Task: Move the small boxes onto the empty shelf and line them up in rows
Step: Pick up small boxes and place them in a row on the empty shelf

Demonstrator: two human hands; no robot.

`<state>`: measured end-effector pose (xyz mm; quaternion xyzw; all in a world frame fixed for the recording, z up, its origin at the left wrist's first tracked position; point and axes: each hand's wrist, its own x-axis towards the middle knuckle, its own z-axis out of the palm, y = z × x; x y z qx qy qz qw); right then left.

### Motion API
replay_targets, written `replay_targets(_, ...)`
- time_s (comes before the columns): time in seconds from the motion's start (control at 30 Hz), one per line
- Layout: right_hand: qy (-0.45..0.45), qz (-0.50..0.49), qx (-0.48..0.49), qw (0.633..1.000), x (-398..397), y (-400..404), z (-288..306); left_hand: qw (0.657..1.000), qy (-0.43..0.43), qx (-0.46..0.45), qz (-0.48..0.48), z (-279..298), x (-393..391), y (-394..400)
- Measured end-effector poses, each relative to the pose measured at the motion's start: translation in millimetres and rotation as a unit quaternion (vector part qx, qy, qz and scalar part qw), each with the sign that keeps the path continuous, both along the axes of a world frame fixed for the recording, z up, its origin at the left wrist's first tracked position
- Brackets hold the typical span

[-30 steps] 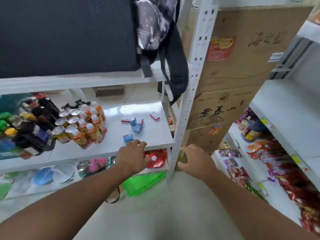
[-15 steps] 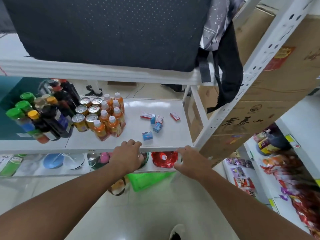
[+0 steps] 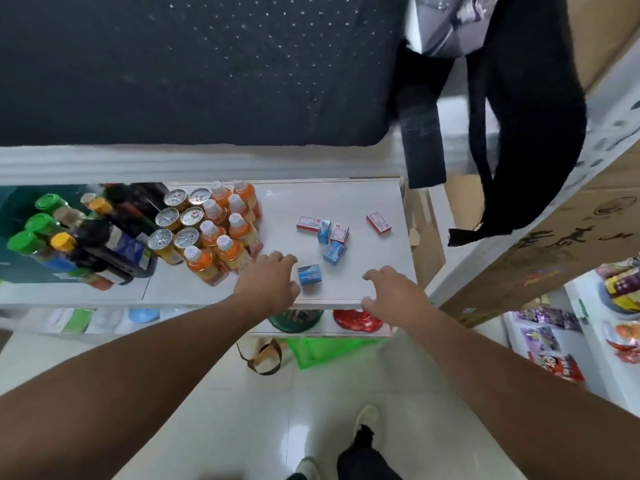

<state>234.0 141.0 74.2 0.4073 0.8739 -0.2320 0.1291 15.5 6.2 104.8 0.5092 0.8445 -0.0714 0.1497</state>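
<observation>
Several small boxes lie scattered on the white shelf. A blue box sits near the front edge, two more blue boxes and red-and-white boxes cluster behind it, and one red-and-white box lies apart at the right. My left hand hovers over the shelf front with loosely curled fingers, just left of the nearest blue box and holding nothing. My right hand reaches over the front edge to the right of that box, fingers relaxed, holding nothing.
Orange drink bottles and cans stand on the left of the shelf, with dark bottles further left. A black pad lies on the shelf above, a black bag strap hangs at right. Cardboard cartons and snack shelves are at right.
The view has come closer to the shelf. Both hands have risen from below the shelf's front edge to over its surface, either side of the nearest blue box.
</observation>
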Motion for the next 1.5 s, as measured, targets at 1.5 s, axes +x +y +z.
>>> replay_targets(1.5, 0.033, -0.078, 0.138, 0.987, -56, 95, -25, 0.996, -0.013, 0.08, -0.027, -29, -89, 99)
